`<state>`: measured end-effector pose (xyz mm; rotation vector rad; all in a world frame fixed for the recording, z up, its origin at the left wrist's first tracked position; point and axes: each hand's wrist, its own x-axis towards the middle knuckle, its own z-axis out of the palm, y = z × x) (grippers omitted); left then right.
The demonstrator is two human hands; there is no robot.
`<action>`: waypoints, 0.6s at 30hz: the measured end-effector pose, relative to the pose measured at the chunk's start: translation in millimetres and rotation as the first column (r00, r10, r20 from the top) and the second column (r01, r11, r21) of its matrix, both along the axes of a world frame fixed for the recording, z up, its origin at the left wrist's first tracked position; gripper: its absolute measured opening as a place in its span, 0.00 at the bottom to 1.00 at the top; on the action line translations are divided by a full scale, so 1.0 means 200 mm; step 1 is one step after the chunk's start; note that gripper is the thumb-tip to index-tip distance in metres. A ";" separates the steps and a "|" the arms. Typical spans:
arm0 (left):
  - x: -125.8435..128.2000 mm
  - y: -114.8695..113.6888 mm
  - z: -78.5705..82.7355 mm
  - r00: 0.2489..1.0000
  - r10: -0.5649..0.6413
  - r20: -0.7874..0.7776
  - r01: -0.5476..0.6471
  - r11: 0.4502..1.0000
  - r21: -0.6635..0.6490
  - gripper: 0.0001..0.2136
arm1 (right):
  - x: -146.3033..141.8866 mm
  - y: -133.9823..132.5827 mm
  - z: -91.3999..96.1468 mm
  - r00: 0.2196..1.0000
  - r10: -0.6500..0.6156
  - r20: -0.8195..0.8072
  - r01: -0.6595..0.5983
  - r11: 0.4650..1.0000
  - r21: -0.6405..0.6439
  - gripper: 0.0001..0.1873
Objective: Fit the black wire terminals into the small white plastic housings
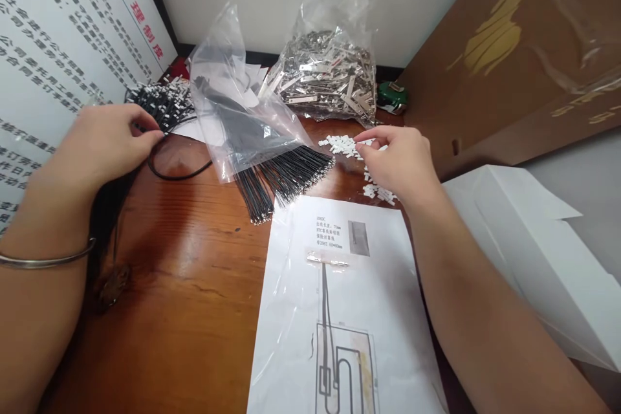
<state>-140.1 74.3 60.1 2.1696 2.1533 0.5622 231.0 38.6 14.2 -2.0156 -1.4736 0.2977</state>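
My left hand [130, 136] is closed, with thumb and finger pinched on a black wire [180, 177] that loops toward a clear bag. Beside it lies a bundle of black wires with white ends [162, 102]. My right hand [395, 155] is closed too, its fingertips down at a scattered pile of small white plastic pieces [342, 146]; whether a piece is between them is hard to see. Between the hands, the clear plastic bag [228, 123] lies open over many black wires with bare metal tips [291, 178], which fan out toward me.
A printed drawing sheet [295, 310] lies in front on the wooden table [184, 284]. Behind stands a clear bag of flat metal strips [334, 81], with a green object [392, 97] beside it. A brown carton [485, 58] and white box [524, 239] bound the right; a printed board [72, 32], the left.
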 end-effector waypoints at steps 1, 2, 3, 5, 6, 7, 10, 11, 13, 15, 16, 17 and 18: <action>-0.01 0.01 -0.02 0.997 -0.070 0.014 0.070 0.996 -0.056 0.09 | 0.01 0.01 -0.02 1.000 0.026 0.012 -0.026 0.999 -0.030 0.09; -0.02 0.03 -0.03 0.994 -0.108 0.013 0.109 0.985 -0.132 0.10 | 0.01 0.01 -0.04 0.998 0.055 0.015 -0.054 0.997 -0.052 0.11; -0.04 0.03 -0.05 0.993 -0.114 0.003 0.113 0.971 -0.211 0.11 | 0.01 0.02 -0.06 0.996 0.082 0.016 -0.081 0.995 -0.062 0.12; -0.07 0.05 -0.07 0.997 -0.068 -0.047 0.047 0.930 -0.364 0.13 | 0.01 0.04 -0.10 0.991 0.134 0.028 -0.131 0.989 -0.070 0.13; -0.09 0.05 -0.07 0.996 -0.033 -0.087 -0.006 0.910 -0.415 0.13 | 0.01 0.04 -0.12 0.987 0.154 0.042 -0.151 0.986 -0.065 0.13; -0.11 0.05 -0.07 0.990 -0.007 -0.141 -0.057 0.895 -0.442 0.14 | 0.02 0.05 -0.13 0.984 0.169 0.058 -0.166 0.985 -0.056 0.13; -0.13 0.05 -0.04 0.961 0.010 -0.275 -0.138 0.882 -0.450 0.17 | 0.02 0.06 -0.16 0.979 0.178 0.103 -0.175 0.984 -0.036 0.13; -0.12 0.04 -0.03 0.953 -0.001 -0.304 -0.151 0.865 -0.479 0.17 | 0.03 0.06 -0.16 0.978 0.173 0.115 -0.169 0.985 -0.040 0.12; -0.10 0.03 -0.01 0.942 -0.049 -0.331 -0.149 0.824 -0.547 0.16 | 0.03 0.06 -0.15 0.977 0.161 0.136 -0.155 0.986 -0.055 0.12; -0.07 0.02 0.02 0.935 -0.048 -0.352 -0.150 0.844 -0.515 0.14 | 0.02 0.06 -0.15 0.976 0.158 0.150 -0.149 0.986 -0.072 0.12; -0.05 0.01 0.03 0.936 -0.048 -0.350 -0.141 0.858 -0.493 0.13 | 0.02 0.06 -0.15 0.975 0.158 0.156 -0.148 0.986 -0.075 0.12; -0.03 -0.01 0.04 0.942 -0.036 -0.335 -0.124 0.887 -0.444 0.13 | 0.02 0.06 -0.15 0.974 0.160 0.160 -0.149 0.986 -0.075 0.12; -0.01 -0.03 0.05 0.950 -0.032 -0.312 -0.098 0.914 -0.393 0.13 | 0.01 0.06 -0.15 0.973 0.161 0.165 -0.151 0.986 -0.075 0.12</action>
